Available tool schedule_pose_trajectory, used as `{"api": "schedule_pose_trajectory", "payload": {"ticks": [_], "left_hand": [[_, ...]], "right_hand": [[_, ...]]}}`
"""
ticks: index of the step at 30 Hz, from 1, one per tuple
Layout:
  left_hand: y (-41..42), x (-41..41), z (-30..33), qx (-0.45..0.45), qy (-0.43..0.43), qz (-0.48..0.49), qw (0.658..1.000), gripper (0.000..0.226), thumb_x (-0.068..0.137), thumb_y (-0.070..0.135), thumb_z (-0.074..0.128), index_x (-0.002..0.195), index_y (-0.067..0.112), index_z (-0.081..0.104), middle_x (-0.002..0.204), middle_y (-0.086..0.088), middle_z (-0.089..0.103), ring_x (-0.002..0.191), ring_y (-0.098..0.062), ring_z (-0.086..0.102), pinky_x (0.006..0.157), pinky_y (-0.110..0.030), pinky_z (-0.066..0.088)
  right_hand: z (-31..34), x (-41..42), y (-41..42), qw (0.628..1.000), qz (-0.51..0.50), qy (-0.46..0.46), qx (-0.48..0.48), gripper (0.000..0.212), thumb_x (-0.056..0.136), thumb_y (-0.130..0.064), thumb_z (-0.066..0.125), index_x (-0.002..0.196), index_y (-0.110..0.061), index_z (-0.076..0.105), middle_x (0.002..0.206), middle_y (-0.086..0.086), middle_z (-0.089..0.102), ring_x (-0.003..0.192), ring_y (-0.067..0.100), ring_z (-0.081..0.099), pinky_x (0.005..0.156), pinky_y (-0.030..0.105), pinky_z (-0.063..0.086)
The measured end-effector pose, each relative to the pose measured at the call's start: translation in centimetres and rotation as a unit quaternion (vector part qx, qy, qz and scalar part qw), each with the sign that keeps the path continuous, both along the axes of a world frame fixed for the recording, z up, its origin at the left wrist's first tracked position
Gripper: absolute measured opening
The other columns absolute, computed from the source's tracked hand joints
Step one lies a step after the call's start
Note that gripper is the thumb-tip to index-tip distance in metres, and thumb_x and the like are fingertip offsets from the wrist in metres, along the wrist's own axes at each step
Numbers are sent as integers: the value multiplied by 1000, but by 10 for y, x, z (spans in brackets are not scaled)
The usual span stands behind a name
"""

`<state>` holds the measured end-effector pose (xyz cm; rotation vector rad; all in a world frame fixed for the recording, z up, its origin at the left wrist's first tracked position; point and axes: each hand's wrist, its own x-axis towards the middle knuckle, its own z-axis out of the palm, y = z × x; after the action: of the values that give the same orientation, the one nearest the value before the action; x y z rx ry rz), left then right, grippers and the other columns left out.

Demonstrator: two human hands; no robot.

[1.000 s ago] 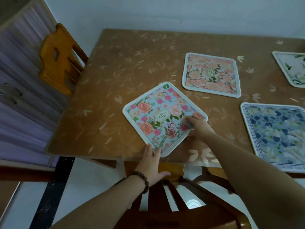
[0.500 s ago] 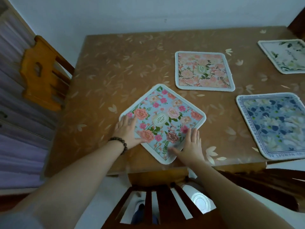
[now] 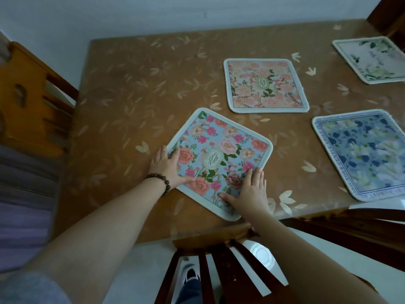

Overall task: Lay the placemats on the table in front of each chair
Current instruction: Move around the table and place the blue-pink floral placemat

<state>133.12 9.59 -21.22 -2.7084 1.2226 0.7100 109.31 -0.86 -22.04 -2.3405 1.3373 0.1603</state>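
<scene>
While both hands press flat on it, the blue floral placemat [image 3: 221,160] lies turned like a diamond on the brown leaf-patterned counter [image 3: 131,95], near the near edge and just beyond the dark wooden chair [image 3: 221,260] whose slatted back shows at the bottom of the view. The left hand [image 3: 167,166], with a beaded bracelet [image 3: 161,182] at the wrist, rests on the mat's left corner, its fingers [image 3: 175,154] spread loosely and lying flat, gripping nothing. The right hand [image 3: 252,195] lies palm-down on the mat's near right edge, fingers [image 3: 258,174] extended and slightly apart, thumb pointing left across the print; it too grips nothing. Farther back and to the right sits a pink floral placemat [image 3: 265,85], squared to the counter's edges and apart from the blue one. At the right, near the near edge, lies a dark blue and white placemat [image 3: 363,154] with lettering along its border, and at the far right corner a pale green and white placemat [image 3: 372,59], partly cut off by the frame. A lighter orange-toned chair [image 3: 24,102] stands at the counter's left side. A shoe [image 3: 192,274] shows through the dark chair's slats on the pale floor.
</scene>
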Motion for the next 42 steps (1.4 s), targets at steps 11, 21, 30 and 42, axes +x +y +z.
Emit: {"api": "schedule_pose_trajectory", "payload": {"ticks": [11,21,30,42], "left_hand": [[59,-83,-4,-24,-8,105,994,116,55,91,44,148,34,7,154,-17,7,139,-38,6,112,-48,17],[71,-111,-3,-79,72,160,981,126,52,81,64,145,42,-12,157,-11,-13,142,-32,-10,113,-50,21],[66,-120,-2,-73,52,158,983,111,56,69,74,146,44,12,157,-11,-14,142,-32,-13,112,-49,21],[83,-138,1,-107,41,126,985,94,63,59,76,142,47,26,156,-12,-1,140,-31,0,111,-48,26]], "right_hand": [[25,21,-85,974,210,71,55,133,61,-63,74,148,-5,-9,156,14,-15,144,27,-13,116,38,-3],[15,-28,-43,987,150,21,62,143,48,-82,64,148,-18,-15,154,15,-23,143,32,-14,115,46,10],[4,-47,-26,988,154,9,16,128,61,-74,65,150,-18,-8,156,13,-16,143,30,-15,116,44,9],[3,-78,-15,992,126,-21,15,112,67,-65,69,150,-21,8,158,9,-11,144,27,-9,114,45,16]]}}
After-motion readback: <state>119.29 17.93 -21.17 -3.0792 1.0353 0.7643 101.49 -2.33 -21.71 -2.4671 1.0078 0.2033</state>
